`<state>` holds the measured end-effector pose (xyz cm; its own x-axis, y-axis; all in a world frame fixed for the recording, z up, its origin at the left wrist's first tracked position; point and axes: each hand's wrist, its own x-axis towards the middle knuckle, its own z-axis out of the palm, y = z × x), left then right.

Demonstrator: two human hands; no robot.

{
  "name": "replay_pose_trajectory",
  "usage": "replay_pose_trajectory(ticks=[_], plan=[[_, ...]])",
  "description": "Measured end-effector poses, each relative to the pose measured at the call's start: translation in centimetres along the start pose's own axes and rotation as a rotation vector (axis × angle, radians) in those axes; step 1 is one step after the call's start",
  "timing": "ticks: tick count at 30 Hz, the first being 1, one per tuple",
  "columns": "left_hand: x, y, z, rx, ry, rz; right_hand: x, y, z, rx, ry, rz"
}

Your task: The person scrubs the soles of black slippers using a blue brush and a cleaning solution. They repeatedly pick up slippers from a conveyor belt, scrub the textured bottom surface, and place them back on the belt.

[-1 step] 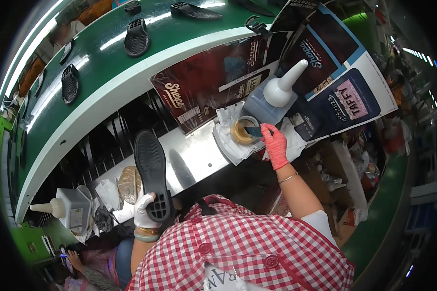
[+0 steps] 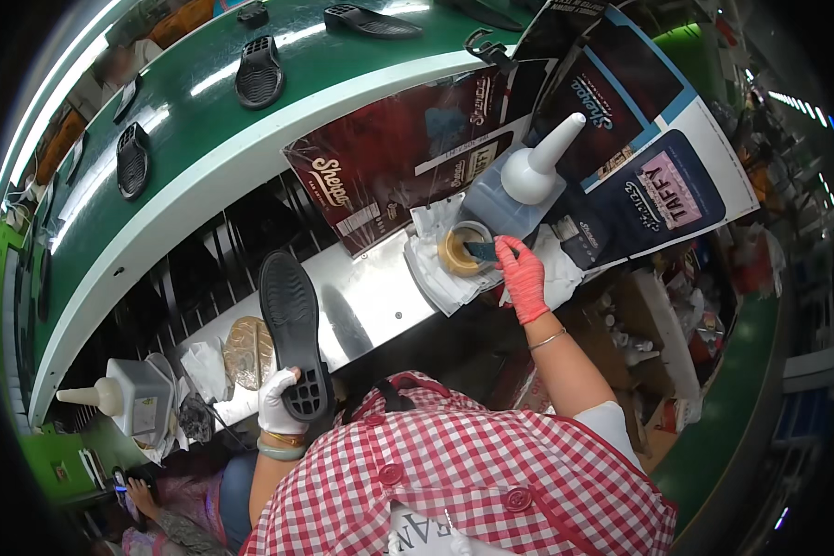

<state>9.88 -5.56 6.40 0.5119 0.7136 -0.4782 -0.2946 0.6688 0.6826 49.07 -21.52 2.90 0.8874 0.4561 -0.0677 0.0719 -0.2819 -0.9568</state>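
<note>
My left hand [image 2: 278, 404], in a white glove with bare fingertips, is closed on the heel end of a black shoe sole [image 2: 289, 310]. The sole stands nearly upright, its hollow inner side and heel grid facing me. My right hand [image 2: 523, 278] wears a coral glove and pinches a small, dark, flat piece [image 2: 480, 251], whose exact kind I cannot make out. The tip of that piece reaches into a round tan cup [image 2: 451, 257]. White paper [image 2: 428, 271] lies beneath the cup, and a translucent squeeze bottle [image 2: 510, 199] with a long white nozzle stands right behind it.
A metal shelf [image 2: 371, 310] runs in front of me, with a plastic-wrapped brown piece [image 2: 247, 352] and another nozzle bottle [image 2: 139, 398] at left. Printed cardboard panels [image 2: 389, 157] stand behind the cup. More soles [image 2: 260, 74] ride the green conveyor [image 2: 195, 116]. Another person's hand [image 2: 139, 491] shows lower left.
</note>
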Motion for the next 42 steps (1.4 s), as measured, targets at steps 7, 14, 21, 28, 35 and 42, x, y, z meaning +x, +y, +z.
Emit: replay_pose_trajectory(ticks=[7, 14, 21, 28, 35, 42], plan=[[-0.1, -1.6, 5.9, -0.149, -0.339, -0.186, 0.5, -0.1, 0.2, 0.128, -0.053, 0.041], [0.7, -3.2, 5.9, -0.127, -0.302, -0.221, 0.9, 0.8, 0.2, 0.188, -0.084, 0.044], [0.8, -4.0, 6.3, -0.104, -0.234, -0.124, 0.5, 2.9, -1.1, 0.444, -0.098, 0.271], [1.5, -4.0, 5.2, -0.237, -0.36, -0.229, -6.7, -7.9, 4.0, 0.797, -0.403, 0.222], [0.6, -2.9, 7.4, -0.211, -0.434, -0.119, -10.5, -13.3, 7.1, 0.599, -0.526, 0.068], [-0.3, -2.3, 8.6, -0.132, -0.379, -0.092, -10.9, -14.0, 7.5, 0.521, -0.566, 0.059]])
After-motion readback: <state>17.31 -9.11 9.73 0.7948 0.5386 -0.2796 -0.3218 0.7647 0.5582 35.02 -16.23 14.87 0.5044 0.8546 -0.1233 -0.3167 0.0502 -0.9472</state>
